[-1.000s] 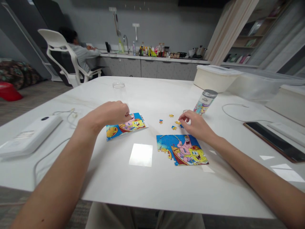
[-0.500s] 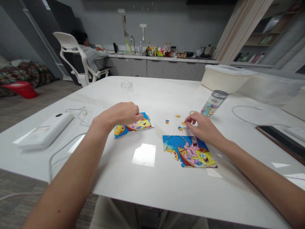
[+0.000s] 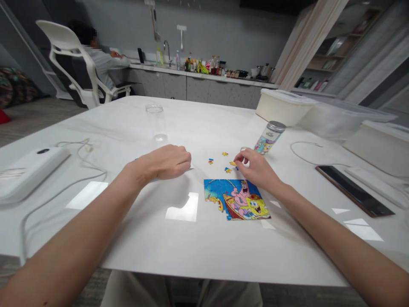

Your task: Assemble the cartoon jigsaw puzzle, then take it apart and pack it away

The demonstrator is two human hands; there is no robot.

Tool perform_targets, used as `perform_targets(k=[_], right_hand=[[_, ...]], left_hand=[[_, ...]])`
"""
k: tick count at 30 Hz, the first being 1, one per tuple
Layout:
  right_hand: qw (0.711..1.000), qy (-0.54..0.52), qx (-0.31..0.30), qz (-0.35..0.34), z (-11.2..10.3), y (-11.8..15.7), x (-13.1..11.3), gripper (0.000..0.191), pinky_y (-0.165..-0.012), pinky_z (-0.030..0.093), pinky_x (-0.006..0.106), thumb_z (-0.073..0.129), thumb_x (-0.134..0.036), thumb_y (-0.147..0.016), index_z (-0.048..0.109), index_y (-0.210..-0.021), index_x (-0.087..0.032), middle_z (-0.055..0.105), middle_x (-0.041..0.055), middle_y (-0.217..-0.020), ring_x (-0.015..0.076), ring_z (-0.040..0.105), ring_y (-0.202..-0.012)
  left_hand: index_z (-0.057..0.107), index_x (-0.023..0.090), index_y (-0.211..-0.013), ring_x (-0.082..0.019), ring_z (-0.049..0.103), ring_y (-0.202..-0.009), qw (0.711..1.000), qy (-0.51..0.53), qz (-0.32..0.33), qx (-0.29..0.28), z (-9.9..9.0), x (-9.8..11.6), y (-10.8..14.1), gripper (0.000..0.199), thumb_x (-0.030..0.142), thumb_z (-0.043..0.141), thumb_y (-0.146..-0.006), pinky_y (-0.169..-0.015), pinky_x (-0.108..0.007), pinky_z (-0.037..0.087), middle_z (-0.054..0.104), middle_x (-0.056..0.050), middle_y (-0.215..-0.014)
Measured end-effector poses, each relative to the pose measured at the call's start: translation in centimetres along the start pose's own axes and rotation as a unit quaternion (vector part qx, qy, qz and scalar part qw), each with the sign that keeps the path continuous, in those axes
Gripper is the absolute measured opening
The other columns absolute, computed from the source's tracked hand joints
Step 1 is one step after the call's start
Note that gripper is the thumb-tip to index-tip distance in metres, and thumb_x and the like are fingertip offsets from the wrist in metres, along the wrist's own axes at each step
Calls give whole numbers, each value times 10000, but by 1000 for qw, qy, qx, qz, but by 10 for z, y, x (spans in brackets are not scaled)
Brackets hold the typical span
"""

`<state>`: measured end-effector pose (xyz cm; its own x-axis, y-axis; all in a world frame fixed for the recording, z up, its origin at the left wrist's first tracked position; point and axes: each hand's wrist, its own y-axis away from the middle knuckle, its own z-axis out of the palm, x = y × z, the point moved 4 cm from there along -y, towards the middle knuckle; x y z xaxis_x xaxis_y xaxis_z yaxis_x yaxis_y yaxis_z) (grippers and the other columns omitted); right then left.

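- Above the main jigsaw section (image 3: 236,199), the left hand (image 3: 162,163) and the right hand (image 3: 255,171) are apart, both over the white counter (image 3: 143,247).
- Change: up and left of the section, the left hand has come down onto the smaller puzzle part (image 3: 191,167), which is now almost fully covered. Only thin edges show on either side of the hand. Whether the hand grips it cannot be told.
- Up and right of the section, the right hand's curled fingertips (image 3: 238,158) are at a yellow puzzle piece (image 3: 232,163). Whether a piece is held cannot be told.
- Directly above the section lie further loose pieces (image 3: 225,154), small and separate, in yellow and blue.
- Main section: flat, printed with SpongeBob and Patrick in a boat; its left edge is ragged, with gaps.
- Farther up and right of the section: a cylindrical tin (image 3: 266,137) with a silver lid.
- Up and left of it: a clear drinking glass (image 3: 155,122).
- Far right of it: a dark tablet (image 3: 353,189).
- Far left of it: a white device (image 3: 28,170) with a cable.
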<state>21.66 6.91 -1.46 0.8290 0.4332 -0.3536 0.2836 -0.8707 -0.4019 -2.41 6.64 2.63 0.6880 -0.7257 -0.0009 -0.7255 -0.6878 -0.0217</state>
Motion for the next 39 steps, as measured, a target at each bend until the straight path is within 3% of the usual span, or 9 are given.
perform_targets(k=[3, 7, 12, 17, 27, 32, 34, 36, 39], right_hand=[[999, 25, 14, 43, -2, -1, 10, 116, -749, 426, 348, 500, -183, -810, 616, -805, -188, 629, 57, -836, 207, 552, -774], [996, 46, -9, 69, -1, -2, 19, 174, -771, 432, 350, 498, -165, -812, 666, -855, -157, 654, 82, -898, 201, 561, -762], [996, 54, -49, 56, 2, -4, 18, 201, -778, 432, 328, 523, -194, -833, 711, -887, -147, 637, 82, -895, 190, 576, -776], [991, 77, -67, 90, -1, -3, 17, 155, -730, 428, 311, 571, -232, -816, 713, -825, -169, 638, 73, -860, 196, 587, -776], [985, 59, -131, 94, -3, -3, 22, 90, -701, 431, 315, 644, -270, -753, 655, -769, -183, 639, 64, -870, 198, 584, -775], [984, 48, -126, 113, -3, -3, 21, 31, -691, 438, 303, 623, -193, -737, 635, -761, -177, 630, 60, -856, 189, 583, -753], [987, 49, -108, 108, -2, -2, 20, 118, -705, 444, 306, 600, -142, -725, 637, -833, -172, 627, 62, -888, 191, 585, -768], [992, 44, -84, 78, 1, -1, 17, 188, -743, 451, 320, 583, -136, -742, 638, -918, -169, 618, 66, -925, 198, 588, -800], [997, 30, -68, 33, 6, 0, 12, 130, -786, 452, 344, 570, -223, -816, 651, -906, -176, 604, 67, -915, 207, 591, -827]], left_hand=[[466, 196, -506, -148, 349, -466, 998, -56, 3, -32, 2, 1, -1, 311, 166, 375, -802, -526, -330, 241, 517, -50, -529], [428, 199, -475, -141, 305, -436, 997, -74, -15, -33, 0, 1, -3, 279, 129, 395, -743, -508, -326, 210, 489, -43, -493], [437, 198, -493, -150, 345, -449, 997, -69, -12, -42, 7, -1, -6, 194, 99, 409, -658, -512, -320, 203, 517, -49, -512], [468, 191, -497, -150, 365, -453, 995, -86, -16, -47, 10, -2, -9, 168, 81, 428, -618, -512, -316, 201, 538, -58, -523], [533, 176, -499, -138, 390, -455, 992, -116, -17, -53, 11, 5, -12, 213, 38, 441, -632, -503, -300, 211, 562, -58, -545], [552, 175, -514, -132, 367, -439, 989, -137, -2, -53, 13, 8, -13, 221, 31, 432, -630, -481, -295, 211, 538, -45, -529], [559, 176, -517, -128, 362, -434, 989, -138, 1, -52, 13, 7, -13, 217, 33, 434, -622, -476, -293, 211, 528, -39, -522], [560, 178, -513, -128, 363, -432, 989, -137, -2, -53, 14, 6, -13, 215, 35, 437, -616, -476, -294, 212, 524, -38, -515], [560, 182, -508, -132, 372, -431, 990, -131, -2, -53, 15, 3, -12, 215, 33, 441, -608, -484, -301, 211, 528, -37, -512]])
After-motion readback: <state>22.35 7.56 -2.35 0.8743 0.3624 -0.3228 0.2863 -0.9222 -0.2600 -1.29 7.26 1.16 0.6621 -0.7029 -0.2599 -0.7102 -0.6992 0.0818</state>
